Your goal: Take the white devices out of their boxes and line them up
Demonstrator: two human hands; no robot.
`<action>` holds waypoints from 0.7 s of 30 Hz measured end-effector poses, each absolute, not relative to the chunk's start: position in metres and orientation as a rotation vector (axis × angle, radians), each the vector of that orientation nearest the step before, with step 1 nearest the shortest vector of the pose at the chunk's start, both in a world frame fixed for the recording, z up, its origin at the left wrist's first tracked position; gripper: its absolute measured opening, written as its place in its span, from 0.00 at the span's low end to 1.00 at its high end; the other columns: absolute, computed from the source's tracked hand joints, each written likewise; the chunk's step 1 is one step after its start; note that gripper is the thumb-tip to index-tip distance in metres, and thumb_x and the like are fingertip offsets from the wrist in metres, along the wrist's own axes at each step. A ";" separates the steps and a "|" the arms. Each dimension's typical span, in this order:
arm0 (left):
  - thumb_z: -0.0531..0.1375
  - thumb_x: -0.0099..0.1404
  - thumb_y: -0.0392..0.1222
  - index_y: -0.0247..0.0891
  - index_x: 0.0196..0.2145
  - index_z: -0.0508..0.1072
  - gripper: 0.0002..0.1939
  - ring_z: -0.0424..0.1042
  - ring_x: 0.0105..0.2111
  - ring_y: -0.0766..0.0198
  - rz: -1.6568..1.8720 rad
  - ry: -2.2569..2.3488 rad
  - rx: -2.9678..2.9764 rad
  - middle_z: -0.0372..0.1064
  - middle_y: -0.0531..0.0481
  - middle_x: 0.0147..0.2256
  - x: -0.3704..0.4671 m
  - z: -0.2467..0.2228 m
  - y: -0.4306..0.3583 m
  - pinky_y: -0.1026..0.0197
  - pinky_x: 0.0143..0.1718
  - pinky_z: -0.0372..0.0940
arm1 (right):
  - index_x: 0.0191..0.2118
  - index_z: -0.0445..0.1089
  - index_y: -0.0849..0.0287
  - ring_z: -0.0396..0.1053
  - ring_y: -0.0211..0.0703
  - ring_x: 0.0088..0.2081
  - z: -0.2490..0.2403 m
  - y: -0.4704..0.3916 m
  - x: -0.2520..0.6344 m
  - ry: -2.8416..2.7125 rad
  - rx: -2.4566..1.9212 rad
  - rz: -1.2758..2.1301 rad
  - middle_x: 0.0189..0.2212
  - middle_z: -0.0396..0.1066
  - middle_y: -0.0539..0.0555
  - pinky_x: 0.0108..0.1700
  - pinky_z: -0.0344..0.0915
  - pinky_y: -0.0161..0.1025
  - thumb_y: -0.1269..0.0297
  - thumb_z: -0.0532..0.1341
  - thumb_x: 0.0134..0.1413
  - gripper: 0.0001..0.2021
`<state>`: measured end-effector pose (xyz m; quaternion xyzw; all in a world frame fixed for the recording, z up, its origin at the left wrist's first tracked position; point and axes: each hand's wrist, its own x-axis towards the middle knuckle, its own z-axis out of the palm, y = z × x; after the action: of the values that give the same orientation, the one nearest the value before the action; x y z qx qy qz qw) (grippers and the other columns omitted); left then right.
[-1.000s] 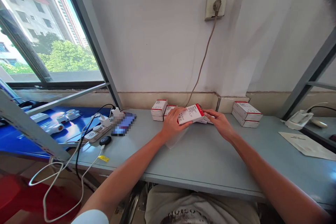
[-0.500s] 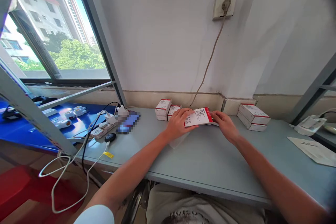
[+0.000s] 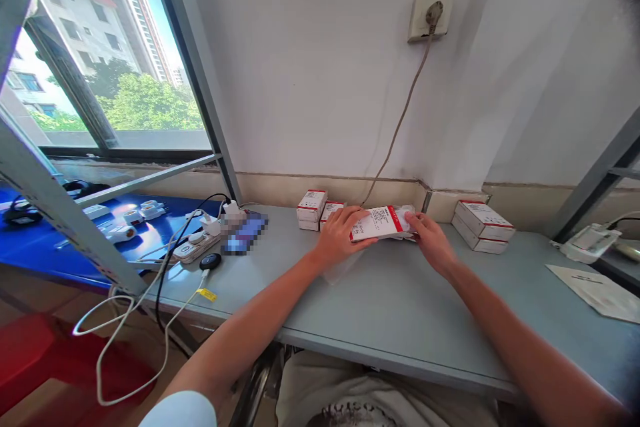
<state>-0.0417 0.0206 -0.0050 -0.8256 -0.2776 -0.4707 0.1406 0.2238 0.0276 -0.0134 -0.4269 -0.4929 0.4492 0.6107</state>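
Observation:
My left hand [image 3: 340, 235] is closed around the left part of a white and red printed cardboard box [image 3: 379, 223], held tilted just above the desk. At the box's right, red-edged end, my right hand [image 3: 430, 240] pinches a clear plastic bag [image 3: 406, 212] that shows there. What lies inside the bag is hard to make out. Under my left hand, a sheet of clear plastic [image 3: 343, 269] lies on the desk. Behind that hand stand small white and red boxes [image 3: 312, 205], partly hidden by it.
Two stacked boxes [image 3: 483, 225] stand at the right by the wall, near a white paper envelope [image 3: 595, 287]. At the left lie a phone [image 3: 245, 233], a power strip [image 3: 197, 248], a black round device [image 3: 210, 261] and loose cables. A metal frame [image 3: 75, 213] rises at the desk's left end.
My right hand has moved slightly right, and clear plastic now shows at the box's right end. My left hand keeps its hold on the box.

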 end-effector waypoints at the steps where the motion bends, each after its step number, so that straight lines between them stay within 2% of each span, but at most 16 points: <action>1: 0.64 0.73 0.64 0.42 0.63 0.70 0.31 0.75 0.57 0.49 -1.343 -0.812 -2.395 0.75 0.39 0.58 -0.041 -0.005 0.020 0.44 0.61 0.69 | 0.39 0.77 0.55 0.75 0.46 0.39 -0.013 0.027 0.223 -1.142 -1.004 1.027 0.37 0.80 0.54 0.40 0.73 0.40 0.33 0.76 0.44 0.30; 5: 0.61 0.75 0.64 0.43 0.66 0.69 0.31 0.73 0.58 0.48 -1.264 -0.871 -2.440 0.72 0.38 0.60 -0.041 -0.005 0.020 0.43 0.63 0.67 | 0.39 0.75 0.56 0.74 0.43 0.36 -0.011 0.032 0.228 -1.013 -0.949 0.973 0.35 0.77 0.52 0.36 0.76 0.39 0.38 0.78 0.44 0.28; 10: 0.58 0.77 0.63 0.47 0.68 0.71 0.29 0.70 0.58 0.48 -1.196 -0.977 -2.408 0.68 0.39 0.62 -0.043 -0.005 0.022 0.45 0.63 0.65 | 0.39 0.68 0.53 0.75 0.42 0.37 -0.007 0.038 0.240 -0.698 -0.946 0.866 0.36 0.73 0.50 0.34 0.81 0.38 0.47 0.73 0.56 0.19; 14: 0.57 0.79 0.59 0.49 0.70 0.70 0.27 0.67 0.60 0.44 -1.210 -1.233 -2.157 0.66 0.39 0.64 -0.047 0.001 0.023 0.40 0.65 0.56 | 0.40 0.67 0.53 0.75 0.42 0.38 -0.006 0.039 0.244 -0.576 -0.966 0.853 0.38 0.72 0.50 0.33 0.82 0.37 0.53 0.69 0.61 0.13; 18: 0.54 0.79 0.52 0.44 0.72 0.65 0.28 0.66 0.60 0.43 -1.137 -1.423 -2.050 0.65 0.35 0.66 -0.050 0.006 0.024 0.39 0.64 0.54 | 0.39 0.66 0.53 0.76 0.43 0.38 -0.006 0.039 0.243 -0.567 -1.001 0.863 0.37 0.72 0.51 0.32 0.81 0.38 0.53 0.68 0.63 0.13; 21: 0.51 0.81 0.53 0.42 0.71 0.66 0.28 0.65 0.59 0.43 -1.075 -1.457 -2.014 0.65 0.34 0.66 -0.052 0.005 0.026 0.39 0.63 0.53 | 0.40 0.64 0.53 0.75 0.42 0.38 -0.006 0.038 0.241 -0.552 -1.011 0.872 0.38 0.72 0.50 0.34 0.81 0.37 0.55 0.67 0.65 0.12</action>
<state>-0.0522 0.0265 0.0053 -0.7264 -0.5253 -0.3876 0.2148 0.2406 0.0375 -0.0061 -0.4629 -0.2527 0.3992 0.7500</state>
